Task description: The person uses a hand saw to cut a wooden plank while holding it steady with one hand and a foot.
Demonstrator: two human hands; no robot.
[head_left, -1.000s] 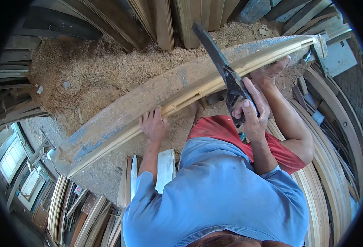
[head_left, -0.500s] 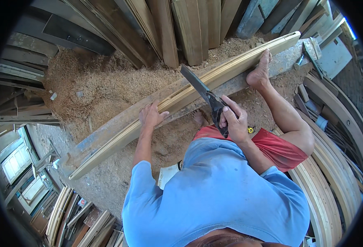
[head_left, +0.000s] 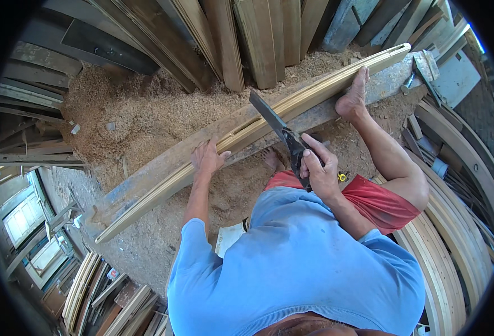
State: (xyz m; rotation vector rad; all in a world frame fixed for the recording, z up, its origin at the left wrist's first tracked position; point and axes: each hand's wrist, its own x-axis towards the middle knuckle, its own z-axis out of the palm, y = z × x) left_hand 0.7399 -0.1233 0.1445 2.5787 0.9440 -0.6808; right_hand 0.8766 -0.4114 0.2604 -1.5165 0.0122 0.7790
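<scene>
A long pale wooden plank runs diagonally, its upper edge grooved, and lies along a worn, low wooden beam. Left of its middle, my left hand grips it, fingers over the far side and thumb on the near side. My right hand is closed round the black handle of what looks like a handsaw. Its straight grey blade points up and left, appearing across the plank near a slot in the edge; whether blade and wood touch, I cannot tell. My bare right foot presses against the plank's near side.
Wood shavings heap beyond the beam. Upright boards lean at the back. Curved stacked timbers stand on the right, more offcuts at lower left. A hammer-like tool and a yellow tape measure lie nearby.
The saw-like tool and my right hand have shifted very slightly to the right. My left hand, my foot and the plank look nearly the same as before.
</scene>
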